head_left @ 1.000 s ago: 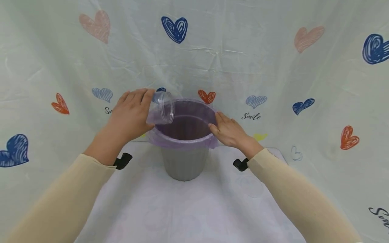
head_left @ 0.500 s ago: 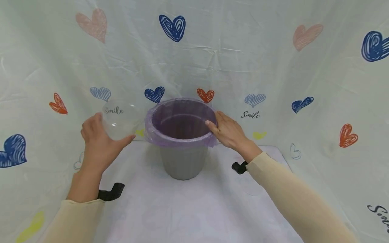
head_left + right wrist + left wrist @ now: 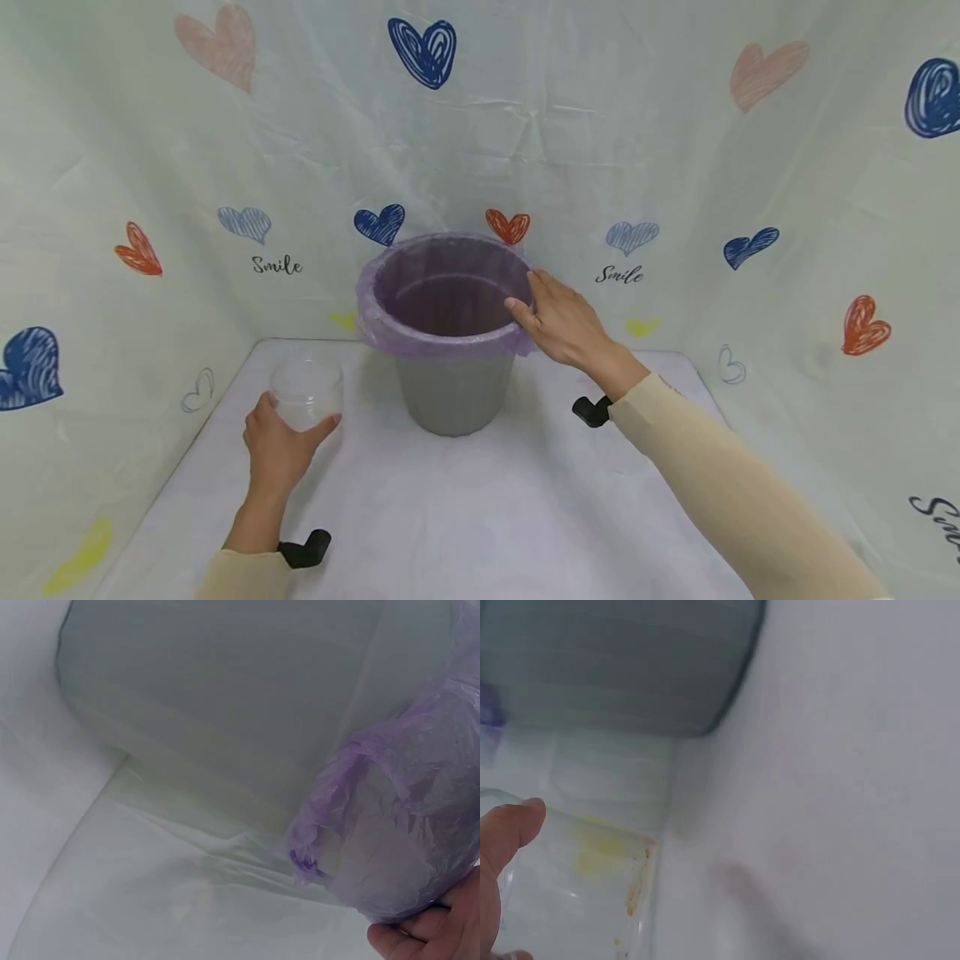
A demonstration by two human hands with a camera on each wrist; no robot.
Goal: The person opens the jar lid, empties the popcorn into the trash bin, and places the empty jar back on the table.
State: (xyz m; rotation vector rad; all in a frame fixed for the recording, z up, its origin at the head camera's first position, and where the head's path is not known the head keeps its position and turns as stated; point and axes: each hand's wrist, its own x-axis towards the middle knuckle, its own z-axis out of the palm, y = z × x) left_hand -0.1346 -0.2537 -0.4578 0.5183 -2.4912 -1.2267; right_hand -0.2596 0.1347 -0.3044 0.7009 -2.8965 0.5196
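My left hand (image 3: 281, 437) holds a clear jar (image 3: 306, 379) low over the left side of the white table, thumb and fingers on opposite sides of it. In the left wrist view, the thumb lies along the clear wall, and brown specks mark the jar's edge (image 3: 634, 889) near the tabletop. A grey trash can (image 3: 453, 396) stands at the back of the table, lined with a purple plastic bag (image 3: 375, 321) folded over its rim. My right hand (image 3: 566, 325) grips that rim on the right, thumb over the inner edge; fingertips (image 3: 386, 941) show against the bag's outside.
A white cloth covers the table (image 3: 450, 517). Behind it and along both sides hangs a pale curtain (image 3: 525, 125) printed with hearts and "Smile". The table's back edge runs close behind the trash can.
My left hand has moved the jar from tilted over the trash can's mouth, leftward and down to the tabletop, turning it upright. My right hand has stayed on the rim.
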